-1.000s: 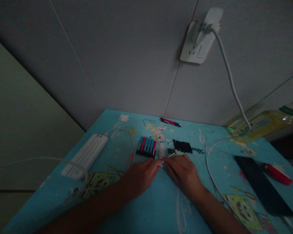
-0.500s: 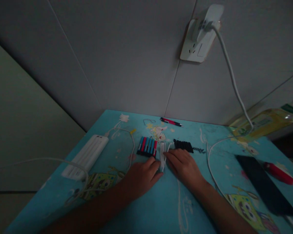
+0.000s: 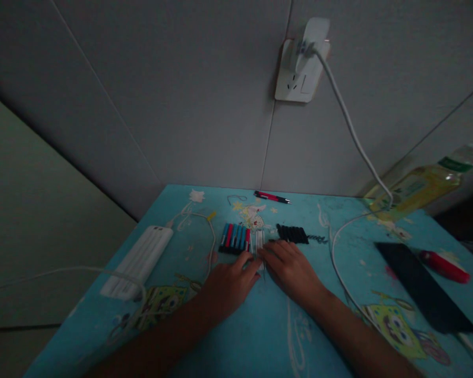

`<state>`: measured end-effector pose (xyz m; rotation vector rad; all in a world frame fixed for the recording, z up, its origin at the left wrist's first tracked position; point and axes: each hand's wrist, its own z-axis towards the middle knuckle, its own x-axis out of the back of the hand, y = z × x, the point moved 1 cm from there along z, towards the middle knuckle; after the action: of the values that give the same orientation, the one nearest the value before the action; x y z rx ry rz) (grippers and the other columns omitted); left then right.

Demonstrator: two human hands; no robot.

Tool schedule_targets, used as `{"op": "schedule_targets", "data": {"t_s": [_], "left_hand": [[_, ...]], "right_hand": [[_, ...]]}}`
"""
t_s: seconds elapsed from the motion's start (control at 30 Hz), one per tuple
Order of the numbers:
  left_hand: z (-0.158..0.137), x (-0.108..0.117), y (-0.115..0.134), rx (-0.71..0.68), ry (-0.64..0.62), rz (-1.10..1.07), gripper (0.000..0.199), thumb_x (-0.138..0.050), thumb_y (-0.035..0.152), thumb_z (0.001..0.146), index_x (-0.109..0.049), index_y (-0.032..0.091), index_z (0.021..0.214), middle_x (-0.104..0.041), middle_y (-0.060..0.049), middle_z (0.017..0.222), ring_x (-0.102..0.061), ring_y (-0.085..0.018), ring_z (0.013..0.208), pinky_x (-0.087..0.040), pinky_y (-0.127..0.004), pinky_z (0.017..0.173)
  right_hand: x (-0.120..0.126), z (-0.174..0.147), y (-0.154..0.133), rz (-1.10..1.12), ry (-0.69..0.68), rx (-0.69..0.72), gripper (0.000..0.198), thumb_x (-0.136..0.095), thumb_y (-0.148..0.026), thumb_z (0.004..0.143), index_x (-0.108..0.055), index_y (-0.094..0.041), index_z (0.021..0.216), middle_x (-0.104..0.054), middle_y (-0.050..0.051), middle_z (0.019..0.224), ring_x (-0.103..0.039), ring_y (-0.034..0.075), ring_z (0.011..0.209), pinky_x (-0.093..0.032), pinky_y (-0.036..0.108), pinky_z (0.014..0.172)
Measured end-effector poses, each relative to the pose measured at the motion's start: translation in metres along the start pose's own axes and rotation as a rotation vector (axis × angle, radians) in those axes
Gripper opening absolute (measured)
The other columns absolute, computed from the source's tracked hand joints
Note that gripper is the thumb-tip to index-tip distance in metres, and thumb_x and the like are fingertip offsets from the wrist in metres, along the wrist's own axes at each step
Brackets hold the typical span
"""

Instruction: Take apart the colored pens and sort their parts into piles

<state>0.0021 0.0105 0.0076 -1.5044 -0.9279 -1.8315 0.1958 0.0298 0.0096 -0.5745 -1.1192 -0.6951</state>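
Note:
A row of thin white pen refills [image 3: 259, 237] lies upright in the middle of the table, between my two hands. My left hand [image 3: 230, 281] rests at their lower left, its thumb and fingers closed about the near ends. From the right, my right hand [image 3: 294, 268] presses its bent fingertips against the same refills; its thumb is hidden. Just left of them, blue and red pen barrels [image 3: 235, 237] with black lower ends lie side by side. Several short black pen parts [image 3: 292, 234] form a row beyond my right hand, with small dark springs [image 3: 317, 239] beside them.
A red and black pen [image 3: 272, 197] lies near the wall. To the left are a white power strip [image 3: 137, 260] and cable. On the right are a yellow liquid bottle [image 3: 421, 186], a black flat piece [image 3: 425, 286] and a red object [image 3: 445, 266]. A charger sits in the wall socket [image 3: 295, 84].
A refill that slanted out at the right of the row is now in among the others. Both hands have drawn closer together over the refills. The view has shifted slightly.

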Motion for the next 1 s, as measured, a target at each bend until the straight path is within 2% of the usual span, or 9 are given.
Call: {"op": "schedule_targets", "data": {"t_s": [0.23, 0.37, 0.77, 1.0], "left_hand": [[-0.002, -0.0084, -0.0027, -0.012, 0.016, 0.031, 0.027, -0.046, 0.024, 0.1, -0.055, 0.025, 0.126, -0.061, -0.004, 0.12, -0.068, -0.016, 0.072, -0.054, -0.029, 0.057], [-0.0019, -0.0102, -0.0041, -0.011, 0.007, 0.079, 0.023, -0.048, 0.02, 0.099, -0.058, 0.025, 0.119, -0.061, -0.002, 0.122, -0.068, -0.017, 0.071, -0.053, -0.029, 0.057], [-0.0006, -0.0091, -0.0053, -0.053, -0.01, 0.079, 0.032, -0.055, 0.015, 0.095, -0.056, 0.027, 0.125, -0.061, -0.002, 0.126, -0.069, -0.015, 0.076, -0.055, -0.028, 0.06], [0.0, -0.0069, -0.006, -0.05, -0.005, 0.077, 0.027, -0.054, 0.018, 0.096, -0.057, 0.027, 0.122, -0.061, 0.0, 0.127, -0.069, -0.016, 0.074, -0.055, -0.031, 0.062]], "right_hand": [[-0.0013, -0.0069, -0.0024, 0.048, 0.019, 0.016, 0.028, -0.061, -0.017, 0.093, -0.066, -0.019, 0.12, -0.067, 0.009, 0.117, -0.058, 0.026, 0.107, -0.047, 0.046, 0.096], [0.0007, -0.0078, -0.0031, 0.067, -0.001, 0.01, 0.028, -0.059, -0.018, 0.095, -0.065, -0.019, 0.122, -0.067, 0.01, 0.117, -0.058, 0.026, 0.108, -0.047, 0.046, 0.097], [0.0009, -0.0069, -0.0068, 0.077, -0.048, -0.01, 0.023, -0.058, -0.017, 0.095, -0.067, -0.019, 0.117, -0.068, 0.009, 0.11, -0.06, 0.024, 0.101, -0.048, 0.042, 0.093], [0.0008, -0.0072, -0.0067, 0.115, -0.044, -0.013, 0.022, -0.056, -0.018, 0.096, -0.068, -0.019, 0.115, -0.068, 0.009, 0.108, -0.061, 0.023, 0.1, -0.048, 0.041, 0.091]]}}
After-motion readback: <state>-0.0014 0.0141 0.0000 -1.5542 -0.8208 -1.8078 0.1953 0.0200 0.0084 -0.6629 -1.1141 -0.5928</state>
